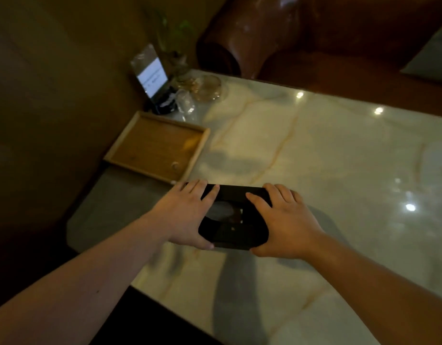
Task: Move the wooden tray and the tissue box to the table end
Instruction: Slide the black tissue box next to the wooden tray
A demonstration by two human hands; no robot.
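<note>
Both hands are clamped on the black tissue box (pixel 233 217), one at each short end. The left hand (pixel 187 212) wraps its end with fingers over the far top edge and thumb along the near bottom edge; the right hand (pixel 282 220) mirrors it, fingers draped across the top, thumb tucked under the near corner. Palms press inward, so it's a squeeze from both sides, not a pinch. Whether the box is lifted or resting on the marble table (pixel 339 150), I cannot tell; the hands hide its base.

A pale tissue shows through the oval opening on top, between the two hands. This box should be light, probably a rigid shell with a smooth dark finish, so it could slip if the squeeze relaxes. Holding the ends is the sensible choice: it keeps fingers off the opening and the tissue.

Just beyond the left hand, the wooden tray (pixel 156 145) sits at the table's left edge, its near right corner almost touching the box. It looks stiff, shallow and light, with raised rims that offer a good hold on opposite sides. A small round object lies in its near part; too blurred to name.

Farther on, at the far left corner of the table, a card stand (pixel 152 75) and a glass ashtray (pixel 210 88) crowd the space, so there is little room to spare there.
</note>
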